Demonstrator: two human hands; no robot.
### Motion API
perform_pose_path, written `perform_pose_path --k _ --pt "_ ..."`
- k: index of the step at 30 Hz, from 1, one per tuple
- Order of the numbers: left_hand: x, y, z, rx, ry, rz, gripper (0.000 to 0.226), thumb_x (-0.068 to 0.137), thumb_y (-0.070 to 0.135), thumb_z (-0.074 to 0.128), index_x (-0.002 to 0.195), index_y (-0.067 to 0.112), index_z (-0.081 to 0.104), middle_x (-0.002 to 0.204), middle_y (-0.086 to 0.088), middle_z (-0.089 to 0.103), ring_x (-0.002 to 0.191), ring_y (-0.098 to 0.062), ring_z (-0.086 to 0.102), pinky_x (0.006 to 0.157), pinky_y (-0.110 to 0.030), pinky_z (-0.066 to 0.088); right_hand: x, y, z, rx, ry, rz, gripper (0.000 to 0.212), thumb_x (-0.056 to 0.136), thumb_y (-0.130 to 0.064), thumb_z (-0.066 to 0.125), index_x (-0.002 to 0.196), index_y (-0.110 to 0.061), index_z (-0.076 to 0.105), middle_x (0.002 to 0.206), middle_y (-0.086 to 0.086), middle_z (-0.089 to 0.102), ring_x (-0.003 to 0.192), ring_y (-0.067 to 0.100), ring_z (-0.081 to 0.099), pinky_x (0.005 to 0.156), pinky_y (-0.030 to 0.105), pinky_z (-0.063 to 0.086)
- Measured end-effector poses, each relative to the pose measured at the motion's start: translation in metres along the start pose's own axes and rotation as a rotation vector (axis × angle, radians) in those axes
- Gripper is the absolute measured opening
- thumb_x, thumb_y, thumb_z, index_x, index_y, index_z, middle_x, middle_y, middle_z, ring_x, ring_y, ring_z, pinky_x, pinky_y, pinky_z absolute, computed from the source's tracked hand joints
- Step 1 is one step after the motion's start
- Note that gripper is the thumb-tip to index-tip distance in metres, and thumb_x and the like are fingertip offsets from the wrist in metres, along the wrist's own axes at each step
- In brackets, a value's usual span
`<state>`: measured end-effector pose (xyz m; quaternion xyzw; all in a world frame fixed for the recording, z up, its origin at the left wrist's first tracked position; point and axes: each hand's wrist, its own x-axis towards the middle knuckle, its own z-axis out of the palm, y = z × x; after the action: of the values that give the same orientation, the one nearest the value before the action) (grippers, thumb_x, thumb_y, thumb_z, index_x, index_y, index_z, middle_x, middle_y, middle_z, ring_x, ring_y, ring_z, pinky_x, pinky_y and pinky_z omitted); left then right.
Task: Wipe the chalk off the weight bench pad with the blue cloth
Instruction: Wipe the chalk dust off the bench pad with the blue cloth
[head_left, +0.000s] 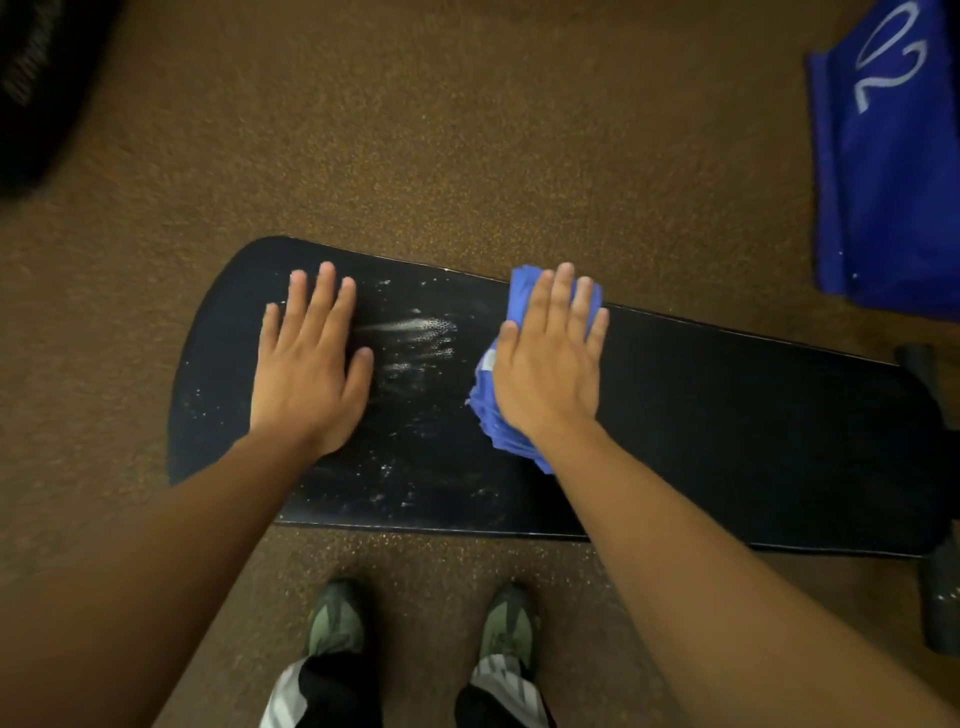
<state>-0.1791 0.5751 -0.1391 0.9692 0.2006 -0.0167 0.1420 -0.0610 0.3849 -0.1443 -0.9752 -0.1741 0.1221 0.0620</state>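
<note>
The black weight bench pad lies across the view from left to right. White chalk smears streak its left-middle part, with finer specks toward the near and left edges. My right hand lies flat on the folded blue cloth, pressing it onto the pad just right of the smears. The cloth shows around the fingertips and along the hand's left side. My left hand rests flat on the bare pad left of the smears, fingers apart, holding nothing.
Brown speckled flooring surrounds the bench. A blue object with white numerals sits at the upper right. A dark shape fills the upper left corner. Black bench frame parts stick out at the right. My shoes stand near the pad's front edge.
</note>
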Motion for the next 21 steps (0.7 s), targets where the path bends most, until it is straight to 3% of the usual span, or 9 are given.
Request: perform_pose_path --k 4,9,17,21 --pt "0.004 0.002 0.004 0.014 -0.072 0.09 0.067 0.094 0.045 0.024 0.154 0.017 0.011 0.163 -0.003 0.0 0.149 -0.022 -0.009 0.119 -0.048 0.001 -0.057 -0.014 0.01 -0.031 -0.035 -0.14 0.064 0.101 -0.038 0.015 0.154 -0.005 -0.002 0.163 0.015 -0.008 0.15 0.031 -0.01 0.121 0.051 0.003" --pt "0.003 0.0 0.008 0.065 -0.108 0.089 0.068 0.095 0.05 0.017 0.154 0.019 0.003 0.163 -0.002 -0.006 0.148 -0.022 -0.014 0.119 -0.049 -0.003 -0.1 0.015 0.018 -0.087 -0.031 -0.195 0.065 0.098 -0.036 0.021 0.153 -0.003 0.016 0.162 0.016 0.011 0.15 0.032 0.008 0.118 0.054 0.018" --pt "-0.002 0.004 0.011 0.067 -0.099 0.085 0.068 0.096 0.051 0.016 0.154 0.019 -0.002 0.162 -0.003 -0.009 0.147 -0.023 -0.016 0.119 -0.049 -0.006 -0.025 -0.031 0.012 0.039 0.019 0.109 0.065 0.101 -0.037 0.019 0.154 -0.005 -0.002 0.163 0.013 -0.008 0.149 0.031 -0.012 0.12 0.052 -0.002" --pt "-0.002 0.003 0.013 0.063 -0.096 0.091 0.068 0.097 0.051 0.016 0.154 0.019 -0.001 0.163 -0.004 -0.008 0.147 -0.023 -0.016 0.119 -0.049 -0.005 -0.05 -0.04 0.017 -0.013 0.014 -0.048 0.065 0.1 -0.037 0.016 0.154 -0.005 0.001 0.163 0.014 -0.004 0.15 0.031 -0.007 0.121 0.052 0.003"
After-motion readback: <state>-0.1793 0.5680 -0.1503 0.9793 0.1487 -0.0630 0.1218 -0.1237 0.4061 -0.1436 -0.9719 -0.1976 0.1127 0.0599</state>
